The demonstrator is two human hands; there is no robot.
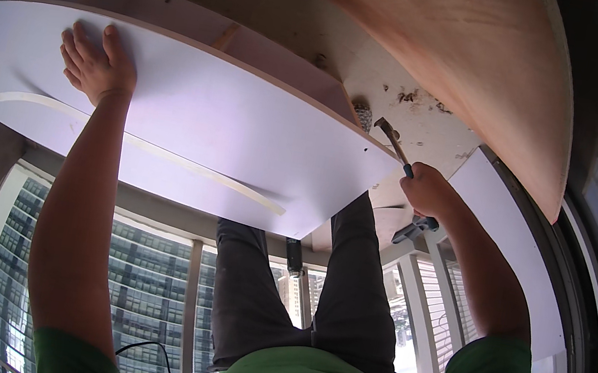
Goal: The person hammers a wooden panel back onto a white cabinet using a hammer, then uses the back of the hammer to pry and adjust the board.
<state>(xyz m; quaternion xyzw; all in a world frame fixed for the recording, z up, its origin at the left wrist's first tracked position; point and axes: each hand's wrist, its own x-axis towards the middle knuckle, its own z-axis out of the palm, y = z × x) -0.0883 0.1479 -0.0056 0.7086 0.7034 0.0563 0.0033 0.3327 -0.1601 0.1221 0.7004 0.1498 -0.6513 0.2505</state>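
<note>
My left hand (101,66) lies flat with fingers spread on a large white panel (230,127), the top face of a shallow box-like cabinet frame. A thin curved white strip (199,170) rests across that panel, beside my left forearm. My right hand (425,190) is closed around the handle of a hammer (401,153). The hammer's metal head is tilted up, just past the panel's right corner, apart from it as far as I can see. Inside the cabinet frame, brown-edged dividers (225,37) show along the far side.
A large wooden board (452,30) curves overhead at far right. Debris (409,96) is scattered on the floor. A dark blue-grey tool (415,229) lies below my right hand. Another white panel (503,221) is on the right; windows (142,271) line the near side, with a black cable (164,354).
</note>
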